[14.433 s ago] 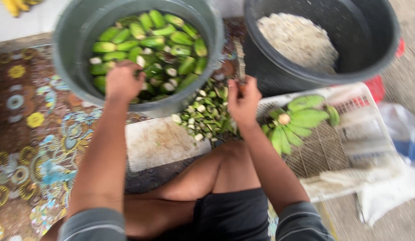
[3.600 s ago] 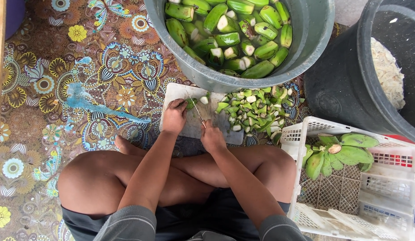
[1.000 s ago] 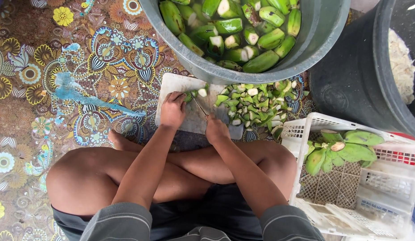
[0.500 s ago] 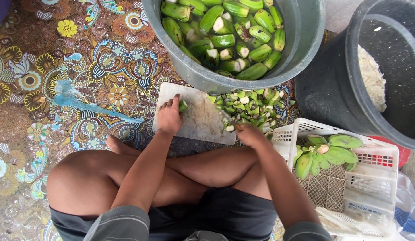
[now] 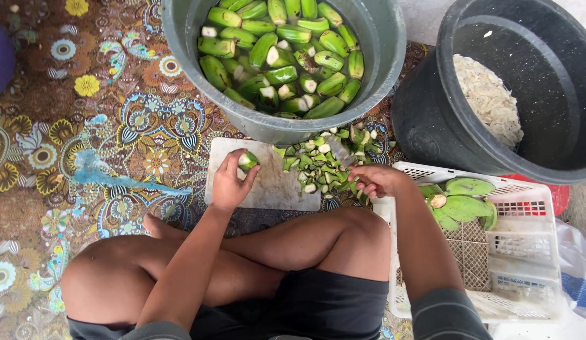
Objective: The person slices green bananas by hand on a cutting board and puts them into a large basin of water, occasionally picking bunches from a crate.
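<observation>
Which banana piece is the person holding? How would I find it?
Find the big grey tub full of green bananas. Just below it lies a pale cutting board. The left hand pinches one trimmed green banana over the board's top edge, the only one held up alone.

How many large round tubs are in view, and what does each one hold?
2. The grey tub, top centre beyond the cutting board, holds trimmed green bananas. The black tub, top right, holds pale peeled pieces. Others may lie out of frame.
</observation>
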